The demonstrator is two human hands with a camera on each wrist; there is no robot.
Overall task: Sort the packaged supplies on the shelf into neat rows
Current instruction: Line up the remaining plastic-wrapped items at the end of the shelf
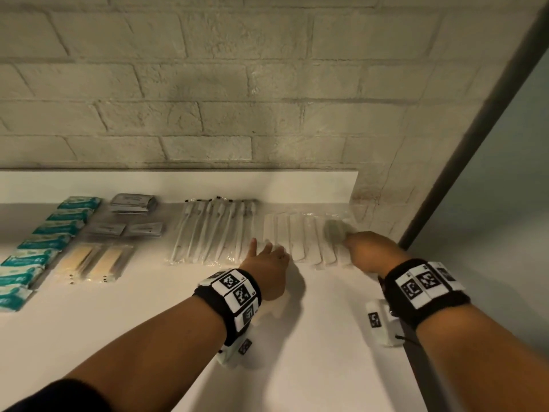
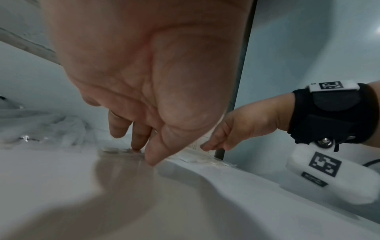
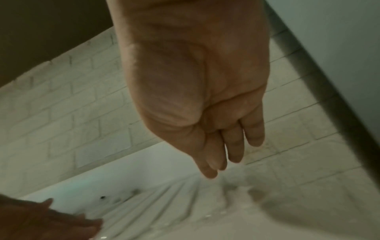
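Observation:
A row of white combs in clear packets (image 1: 300, 233) lies at the right end of the white shelf (image 1: 297, 337). My left hand (image 1: 263, 246) rests with straight fingers on the row's left end; in the left wrist view its fingertips (image 2: 135, 148) touch the packets (image 2: 193, 155). At the row's right end my right hand (image 1: 353, 240) has its fingers straight and together over the packets. The right wrist view shows those fingers (image 3: 222, 162) just above the blurred combs (image 3: 174, 194). Neither hand grips anything.
Left of the combs lie packed toothbrushes (image 1: 214, 230), beige sticks in clear packets (image 1: 92, 260), grey sachets (image 1: 133, 203) and a slanting line of teal packets (image 1: 50, 233). A brick wall (image 1: 267, 84) backs the shelf. A dark post (image 1: 475, 144) bounds it on the right.

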